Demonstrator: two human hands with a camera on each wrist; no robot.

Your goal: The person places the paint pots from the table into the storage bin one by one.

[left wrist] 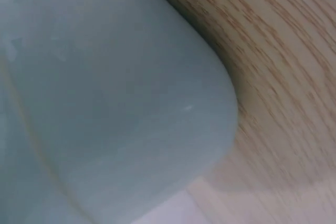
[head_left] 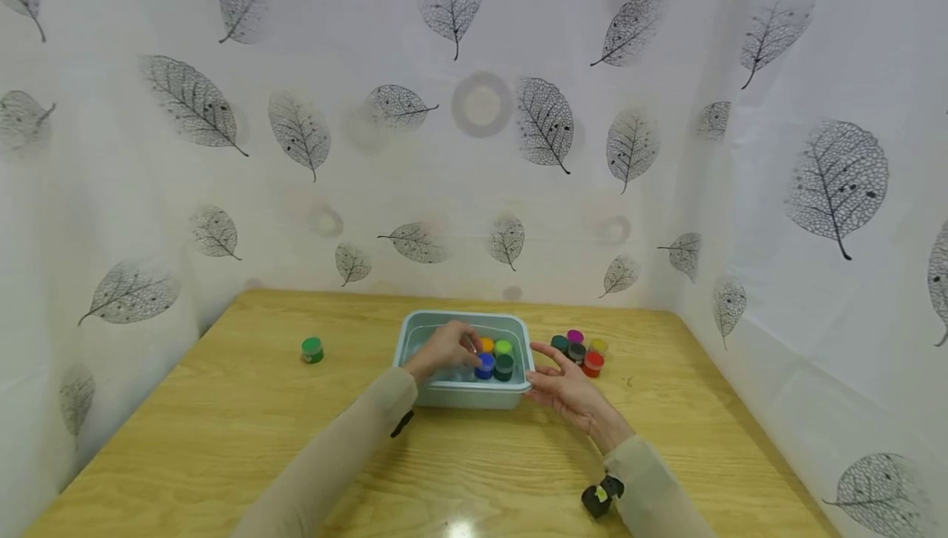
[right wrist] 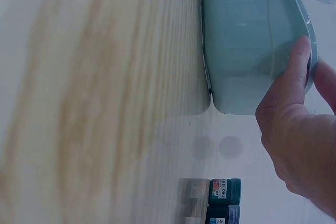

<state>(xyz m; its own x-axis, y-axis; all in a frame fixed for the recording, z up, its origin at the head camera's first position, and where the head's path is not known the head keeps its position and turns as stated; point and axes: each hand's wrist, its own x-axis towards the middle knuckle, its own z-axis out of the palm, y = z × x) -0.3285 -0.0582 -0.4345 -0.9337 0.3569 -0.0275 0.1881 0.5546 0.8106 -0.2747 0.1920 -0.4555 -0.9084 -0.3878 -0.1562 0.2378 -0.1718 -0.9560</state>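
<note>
A pale blue-green plastic bin [head_left: 468,387] stands on the table, with several small paint jars grouped in its right half. My left hand [head_left: 446,349] reaches down inside, fingers curled, and grips the left side of a blue paint jar [head_left: 485,367]; its fingertips are partly hidden. Beside that jar are a dark green jar [head_left: 504,368], an orange-lidded jar [head_left: 486,345] and a lime green jar [head_left: 504,347]. At the bin's right end, my right hand [head_left: 569,394] pinches the rim, a digit against the outer wall. The left wrist view shows only the bin's outside [left wrist: 131,87] and wood.
Right of the bin, several more jars stand close together, among them a red one [head_left: 593,364], a purple one [head_left: 575,336] and a yellow one [head_left: 598,346]. A lone green jar [head_left: 312,350] stands at the left on the wooden table [head_left: 244,406]. A leaf-patterned curtain [head_left: 481,184] hangs behind.
</note>
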